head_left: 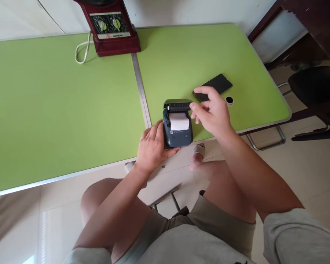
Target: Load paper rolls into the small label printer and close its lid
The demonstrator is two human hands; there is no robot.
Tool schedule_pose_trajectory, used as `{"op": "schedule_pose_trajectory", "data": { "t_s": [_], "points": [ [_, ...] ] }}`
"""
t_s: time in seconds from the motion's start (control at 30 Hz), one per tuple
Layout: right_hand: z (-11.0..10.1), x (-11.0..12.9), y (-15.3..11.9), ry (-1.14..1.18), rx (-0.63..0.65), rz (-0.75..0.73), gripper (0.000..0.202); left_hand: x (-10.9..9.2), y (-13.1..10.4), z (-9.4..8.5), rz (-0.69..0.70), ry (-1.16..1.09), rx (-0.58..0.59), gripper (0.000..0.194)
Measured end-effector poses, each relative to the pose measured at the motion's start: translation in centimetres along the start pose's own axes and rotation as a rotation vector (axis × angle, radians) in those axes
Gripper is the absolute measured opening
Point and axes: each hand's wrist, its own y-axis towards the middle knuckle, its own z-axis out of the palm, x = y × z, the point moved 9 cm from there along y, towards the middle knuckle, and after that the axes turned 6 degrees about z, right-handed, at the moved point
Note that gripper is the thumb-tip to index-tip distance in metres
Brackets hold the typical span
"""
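Observation:
A small dark grey label printer point(179, 138) sits at the front edge of the green table, its lid point(178, 103) raised at the back. White paper point(179, 121) shows in the opened compartment. My left hand point(151, 146) grips the printer's left side, with the thumb along its front. Beside the lid's right end is my right hand point(213, 112), its index finger stretched out and the thumb apart from it. The right fingertips are close to the lid's corner; whether they touch it, I cannot tell. Nothing shows in that hand.
A black phone point(221, 83) lies behind my right hand, near a dark round hole point(229, 100) in the green tabletop point(71, 110). A dark red appliance with two knobs point(115, 42) and a white cord point(84, 51) stands at the back. A black chair point(316, 86) is at the right.

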Motion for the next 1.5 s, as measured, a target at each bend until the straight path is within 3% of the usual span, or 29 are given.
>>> {"op": "schedule_pose_trajectory", "data": {
  "t_s": [0.17, 0.3, 0.4, 0.5, 0.57, 0.67, 0.73, 0.8, 0.87, 0.93, 1.0, 1.07, 1.13, 1.27, 1.4, 1.5],
  "points": [
    [0.1, 2.3, 0.6, -0.149, -0.006, -0.143, 0.013, -0.1, 0.0, 0.0, -0.005, -0.011, 0.011, 0.096],
    [2.5, 3.3, 1.2, -0.53, 0.139, -0.25, 0.001, -0.1, 0.0, 0.0, -0.013, -0.017, 0.021, 0.096],
    [5.1, 3.0, 2.0, -0.761, 0.296, -0.308, 0.011, -0.2, 0.0, 0.0, -0.011, -0.01, 0.022, 0.095],
    [6.8, 3.1, 3.0, -0.834, 0.418, -0.333, 0.023, -0.3, 0.0, -0.2, 0.004, -0.011, 0.023, 0.095],
    [6.9, 3.1, 3.6, -0.843, 0.482, -0.271, 0.029, -0.4, 0.0, -0.2, 0.003, -0.018, 0.024, 0.092],
    [4.9, 3.6, 3.4, -0.707, 0.546, -0.135, 0.043, -0.4, 0.1, -0.1, -0.001, -0.016, 0.03, 0.089],
    [2.5, 3.8, 2.6, -0.47, 0.518, -0.048, 0.048, -0.5, 0.1, 0.0, 0.003, -0.008, 0.035, 0.091],
    [-0.8, 2.9, 1.9, -0.105, 0.346, 0.047, 0.044, -0.5, 0.1, 0.0, 0.003, -0.002, 0.04, 0.094],
    [-3.1, 0.3, 0.9, 0.339, 0.156, 0.171, 0.033, -0.4, 0.0, 0.1, 0.001, 0.002, 0.048, 0.095],
    [-3.4, -3.3, -0.4, 0.577, 0.0, 0.293, 0.029, -0.4, 0.0, 0.1, 0.0, 0.008, 0.05, 0.095],
    [-3.0, -6.0, -1.4, 0.55, -0.14, 0.365, 0.032, -0.4, 0.0, 0.1, 0.008, 0.015, 0.039, 0.095],
    [-2.4, -7.1, -1.5, 0.404, -0.19, 0.376, 0.033, -0.4, 0.0, 0.0, 0.021, 0.024, 0.017, 0.097],
    [-2.1, -6.7, -0.9, 0.168, -0.198, 0.289, 0.029, -0.4, 0.0, -0.2, 0.033, 0.034, -0.008, 0.097],
    [-1.9, -4.0, 0.6, -0.318, -0.25, -0.027, 0.022, -0.5, -0.1, -0.4, 0.045, 0.047, -0.042, 0.099],
    [-1.0, -4.0, 0.5, -0.423, -0.16, -0.039, 0.032, -0.5, -0.1, -0.3, 0.033, 0.052, -0.019, 0.1],
    [-2.7, -2.7, -1.3, -0.432, -0.218, -0.158, 0.043, -0.5, 0.0, -0.1, 0.027, 0.037, 0.004, 0.1]
  ]
}}
